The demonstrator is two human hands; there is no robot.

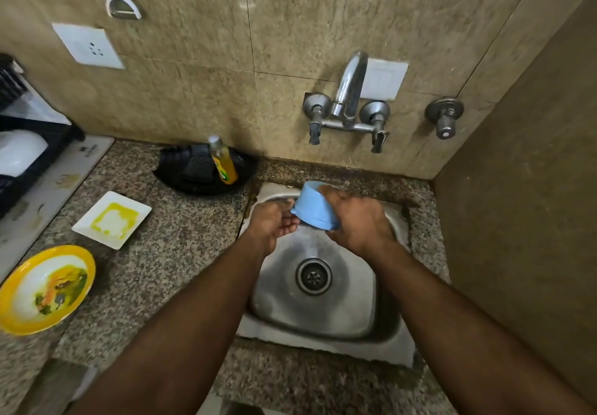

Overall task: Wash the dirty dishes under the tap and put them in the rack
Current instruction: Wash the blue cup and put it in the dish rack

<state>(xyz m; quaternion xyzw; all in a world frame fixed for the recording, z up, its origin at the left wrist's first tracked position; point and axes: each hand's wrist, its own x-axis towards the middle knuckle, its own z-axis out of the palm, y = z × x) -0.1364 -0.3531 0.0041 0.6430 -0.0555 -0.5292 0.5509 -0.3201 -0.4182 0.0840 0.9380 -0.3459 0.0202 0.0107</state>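
Blue plastic is what both hands meet on: a small blue cup (pixel 315 205) held over the back part of the steel sink (pixel 392 327), tipped so its mouth faces up and away toward the wall. The right hand (pixel 357 219) wraps the cup's right side and base, fingers curled close round it with no gap showing between them. The left hand (pixel 273 220) is palm-up at the cup's left, thumb and fingertips closed on what looks like the small handle, though the blur there makes that hard to confirm. The cup touches neither the basin nor the rim.

Above it the chrome tap (pixel 350 91) juts from the tiled wall, its spout ending well above the cup. The drain (pixel 313 276) lies nearer the person than the cup, with bare basin floor around it.

Room is tight on the right, where a brown side wall (pixel 523 220) stands just beside the sink's edge. The granite counter (pixel 181 237) opens to the left. On it are a white square plate (pixel 111 219) smeared yellow, a yellow-rimmed bowl (pixel 42 288) with food remains nearer the front edge, and a black tray (pixel 203 172) against the wall holding a soap bottle (pixel 223 161). The dark rack (pixel 29 152) is at the far left, well apart from the sink, with something white in it.
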